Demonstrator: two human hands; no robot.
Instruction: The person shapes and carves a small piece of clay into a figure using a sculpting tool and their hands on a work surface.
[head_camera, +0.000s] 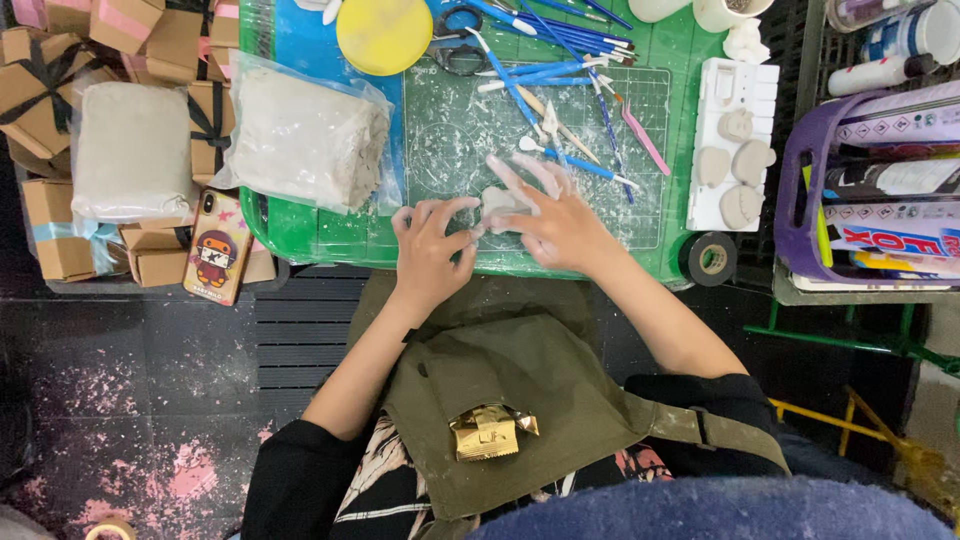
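- Pressing a small grey clay piece (497, 205) against the green cutting mat (450, 140), both hands meet at the mat's near edge.
- Right hand (553, 222) lies over the clay, fingers spread flat, its grip pinching nothing.
- Left hand (430, 243) touches the clay's left side with curled fingertips, grip loosely pressed to it.
- Blue-handled modelling tools (560, 60) fan out just beyond the hands.
- Bagged clay block (305, 135) sits left of the mat; a yellow lid (384, 34) lies behind.
- White tray (735, 140) with shaped clay pieces stands right, tape roll (712, 259) beside it.
- Phone (215, 247) rests far left on the worktop.
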